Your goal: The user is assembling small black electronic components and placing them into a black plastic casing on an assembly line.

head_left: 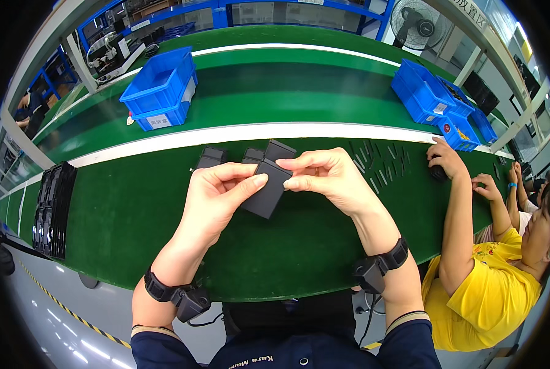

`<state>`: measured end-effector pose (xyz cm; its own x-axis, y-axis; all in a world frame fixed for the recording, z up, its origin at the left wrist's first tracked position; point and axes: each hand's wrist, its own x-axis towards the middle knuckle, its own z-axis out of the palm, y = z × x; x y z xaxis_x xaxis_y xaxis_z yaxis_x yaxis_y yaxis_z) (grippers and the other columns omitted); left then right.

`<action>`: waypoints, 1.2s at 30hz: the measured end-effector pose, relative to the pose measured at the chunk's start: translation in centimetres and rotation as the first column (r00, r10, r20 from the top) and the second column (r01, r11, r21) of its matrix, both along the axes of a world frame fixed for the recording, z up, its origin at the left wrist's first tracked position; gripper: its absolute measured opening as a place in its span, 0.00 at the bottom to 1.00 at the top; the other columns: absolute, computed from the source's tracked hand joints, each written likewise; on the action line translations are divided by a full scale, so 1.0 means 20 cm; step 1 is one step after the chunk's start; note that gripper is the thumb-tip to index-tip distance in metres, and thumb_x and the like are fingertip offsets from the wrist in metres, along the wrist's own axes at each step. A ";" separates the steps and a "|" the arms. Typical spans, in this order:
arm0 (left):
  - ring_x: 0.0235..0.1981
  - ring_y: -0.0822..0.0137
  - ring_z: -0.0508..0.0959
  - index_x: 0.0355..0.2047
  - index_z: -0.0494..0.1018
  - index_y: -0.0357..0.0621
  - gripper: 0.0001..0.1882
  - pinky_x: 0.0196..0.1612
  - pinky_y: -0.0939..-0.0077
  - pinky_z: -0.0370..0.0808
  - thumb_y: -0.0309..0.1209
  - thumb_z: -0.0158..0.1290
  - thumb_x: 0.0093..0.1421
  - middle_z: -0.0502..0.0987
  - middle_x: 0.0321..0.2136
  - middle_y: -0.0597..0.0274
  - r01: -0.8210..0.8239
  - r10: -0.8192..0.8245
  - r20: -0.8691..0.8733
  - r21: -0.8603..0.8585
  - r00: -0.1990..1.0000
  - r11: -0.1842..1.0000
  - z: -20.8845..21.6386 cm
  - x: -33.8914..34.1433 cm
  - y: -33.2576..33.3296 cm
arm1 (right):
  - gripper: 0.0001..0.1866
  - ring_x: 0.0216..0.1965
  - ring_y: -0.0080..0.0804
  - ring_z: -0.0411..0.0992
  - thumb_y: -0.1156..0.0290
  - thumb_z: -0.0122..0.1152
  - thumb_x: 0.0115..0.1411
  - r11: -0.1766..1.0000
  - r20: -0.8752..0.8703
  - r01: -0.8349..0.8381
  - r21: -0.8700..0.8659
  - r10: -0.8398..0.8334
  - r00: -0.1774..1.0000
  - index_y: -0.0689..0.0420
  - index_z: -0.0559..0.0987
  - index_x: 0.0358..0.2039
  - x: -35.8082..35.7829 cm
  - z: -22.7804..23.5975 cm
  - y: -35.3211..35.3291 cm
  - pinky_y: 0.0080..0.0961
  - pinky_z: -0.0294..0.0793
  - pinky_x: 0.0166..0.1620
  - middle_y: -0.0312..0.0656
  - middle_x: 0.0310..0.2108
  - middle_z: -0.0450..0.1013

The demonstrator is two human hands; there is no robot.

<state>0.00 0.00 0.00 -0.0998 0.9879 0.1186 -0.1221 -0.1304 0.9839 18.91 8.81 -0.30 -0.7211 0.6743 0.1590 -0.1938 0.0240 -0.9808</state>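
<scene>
Both my hands hold one flat black rectangular plastic case point(266, 195) above the green table, tilted, with a hinged-looking upper piece point(279, 149) at its far end. My left hand point(216, 194) pinches its left side between thumb and fingers. On the right side, my right hand point(324, 175) grips it near the joint with thumb and fingertips. Just beyond my left hand lie two more black plastic pieces, one point(212, 156) by my knuckles and another point(252, 155) partly hidden behind the held case. What the fingers cover on the case is hidden.
Stacked black cases point(54, 209) stand at the table's left end. Small thin strips point(382, 163) lie scattered right of my hands. Blue bins point(161, 89) stand far left, others point(419, 92) far right. A co-worker in a yellow shirt point(493, 295) sits at right, hands over the table.
</scene>
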 end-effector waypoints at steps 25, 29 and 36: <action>0.24 0.78 0.75 0.32 0.77 0.35 0.10 0.27 0.85 0.71 0.26 0.60 0.50 0.76 0.23 0.64 0.101 -0.079 -0.394 0.034 0.916 0.994 -0.02 0.02 -0.01 | 0.28 0.38 0.18 0.69 0.76 0.66 0.48 0.980 0.300 -0.147 0.135 0.101 0.948 0.56 0.66 0.50 0.07 0.13 -0.03 0.16 0.70 0.33 0.33 0.35 0.71; 0.26 0.77 0.75 0.33 0.77 0.35 0.10 0.32 0.86 0.74 0.23 0.60 0.50 0.77 0.25 0.63 0.142 -0.168 -0.133 -0.186 0.977 0.972 0.02 0.00 0.00 | 0.23 0.36 0.16 0.66 0.79 0.61 0.50 0.974 0.189 -0.145 0.172 0.112 0.976 0.56 0.68 0.47 0.04 0.09 -0.05 0.16 0.68 0.36 0.35 0.33 0.70; 0.26 0.76 0.76 0.33 0.77 0.34 0.08 0.31 0.83 0.73 0.27 0.56 0.54 0.78 0.25 0.62 0.173 -0.204 -0.263 -0.135 0.943 0.976 0.03 -0.03 0.00 | 0.11 0.26 0.15 0.64 0.76 0.63 0.49 0.968 0.200 -0.135 0.213 0.092 0.975 0.60 0.74 0.34 0.05 0.04 -0.03 0.14 0.64 0.28 0.32 0.25 0.68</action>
<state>-0.67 -0.03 0.56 0.1105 0.9939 0.0060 0.1420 -0.0218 0.9896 19.85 8.29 0.59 -0.8221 0.5487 0.1519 -0.0219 0.2361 -0.9715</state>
